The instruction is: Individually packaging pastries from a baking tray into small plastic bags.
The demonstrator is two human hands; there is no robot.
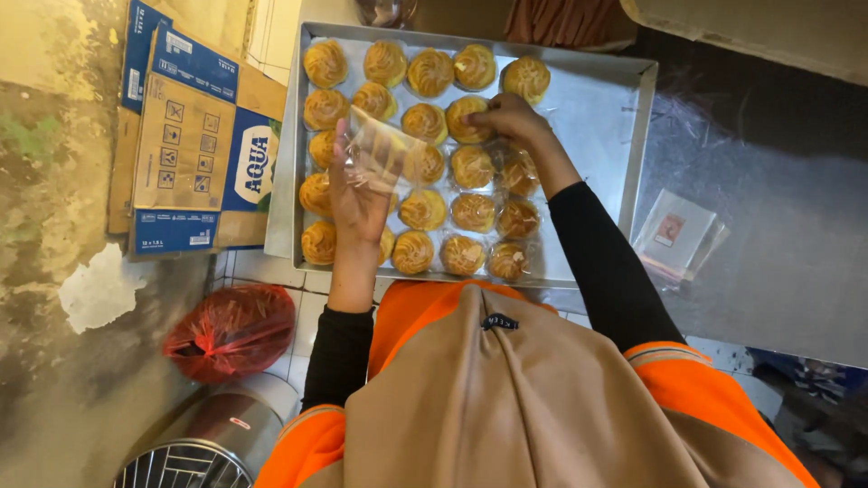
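Bagging pastries: left hand [357, 194] pinches an open clear bag [384, 154], right hand [506, 117] closes on a pastry [466, 117], which must lift cleanly.

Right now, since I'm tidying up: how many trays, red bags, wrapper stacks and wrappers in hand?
Tray: 1
Red bag: 1
Wrapper stack: 1
Clear wrapper in left hand: 1
Total: 4

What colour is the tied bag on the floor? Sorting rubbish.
Translucent red bag, clearest in the head view.
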